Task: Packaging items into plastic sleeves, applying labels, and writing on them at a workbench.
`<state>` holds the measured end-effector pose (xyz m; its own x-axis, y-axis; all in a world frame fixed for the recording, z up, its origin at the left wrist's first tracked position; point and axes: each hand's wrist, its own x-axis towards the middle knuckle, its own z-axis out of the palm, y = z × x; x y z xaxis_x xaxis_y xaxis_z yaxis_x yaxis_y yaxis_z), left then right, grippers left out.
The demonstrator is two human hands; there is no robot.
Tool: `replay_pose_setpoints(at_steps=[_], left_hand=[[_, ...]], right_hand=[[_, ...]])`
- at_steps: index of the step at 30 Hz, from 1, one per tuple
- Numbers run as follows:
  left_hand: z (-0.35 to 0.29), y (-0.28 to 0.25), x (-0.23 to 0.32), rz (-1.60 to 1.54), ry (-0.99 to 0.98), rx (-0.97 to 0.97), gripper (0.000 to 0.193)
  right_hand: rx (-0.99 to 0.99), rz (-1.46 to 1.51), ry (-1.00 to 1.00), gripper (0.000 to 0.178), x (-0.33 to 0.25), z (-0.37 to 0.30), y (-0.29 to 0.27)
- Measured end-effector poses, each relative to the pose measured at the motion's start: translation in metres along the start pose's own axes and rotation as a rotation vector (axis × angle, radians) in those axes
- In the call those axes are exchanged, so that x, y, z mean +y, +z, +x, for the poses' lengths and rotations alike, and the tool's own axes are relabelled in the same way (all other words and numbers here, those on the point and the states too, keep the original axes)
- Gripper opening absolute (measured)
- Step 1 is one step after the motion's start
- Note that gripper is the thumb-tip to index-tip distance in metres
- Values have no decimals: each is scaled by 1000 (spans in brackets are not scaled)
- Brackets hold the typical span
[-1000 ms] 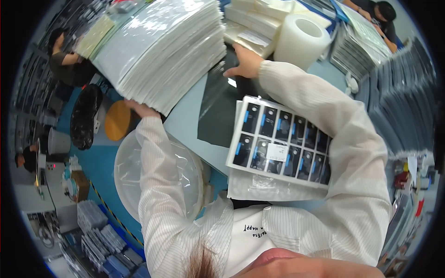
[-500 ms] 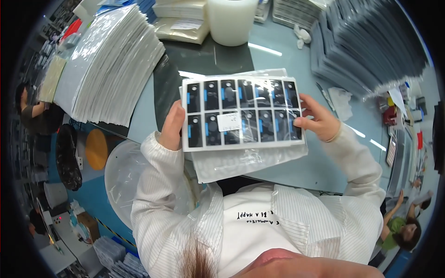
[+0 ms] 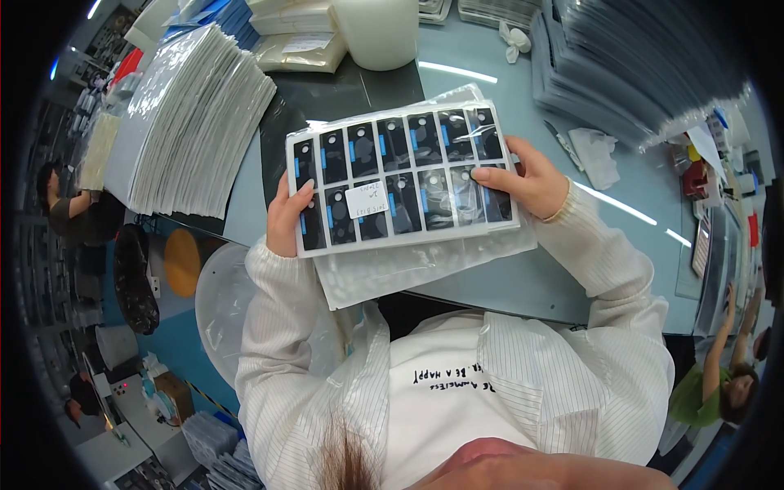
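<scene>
A white tray [image 3: 408,239] wrapped in clear plastic is held in front of me, tilted slightly. It carries two rows of black rectangular pieces [image 3: 361,153] with blue tabs, and a small white label [image 3: 367,201] lies over the lower row. My left hand [image 3: 284,219] is closed on the tray's left edge, thumb on top. At the opposite edge, my right hand [image 3: 535,181] grips with its thumb on the wrapping; its other fingers are partly hidden. Below the tray, a translucent plastic-covered layer [image 3: 392,273] sticks out askew toward me.
Tall stacks of white sheets [image 3: 192,122] and grey trays [image 3: 621,73] flank the table. At the back stand a white tub [image 3: 377,33] and clear packs [image 3: 298,53]. Tweezers [image 3: 563,145] and crumpled film [image 3: 594,157] lie on the right. A large clear bag [image 3: 224,302] hangs at my left.
Both hands have shifted left and slightly away from me with the tray, which has turned a little, its right side rising. My right thumb reaches farther in over the wrapping.
</scene>
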<state>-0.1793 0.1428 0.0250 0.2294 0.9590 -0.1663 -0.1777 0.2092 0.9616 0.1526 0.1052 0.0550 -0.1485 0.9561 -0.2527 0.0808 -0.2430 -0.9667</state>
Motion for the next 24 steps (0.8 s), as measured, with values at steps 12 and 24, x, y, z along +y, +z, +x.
replay_pose_setpoints(at_steps=[12,24], left_hand=[[-21,24,-16,-479,115,240,31],[-28,3,-35,-522,388,335,35]], right_hand=[[-253,-201,-269,51,-46,83,-25],[-659,-688,-418,117,53,98,-82]])
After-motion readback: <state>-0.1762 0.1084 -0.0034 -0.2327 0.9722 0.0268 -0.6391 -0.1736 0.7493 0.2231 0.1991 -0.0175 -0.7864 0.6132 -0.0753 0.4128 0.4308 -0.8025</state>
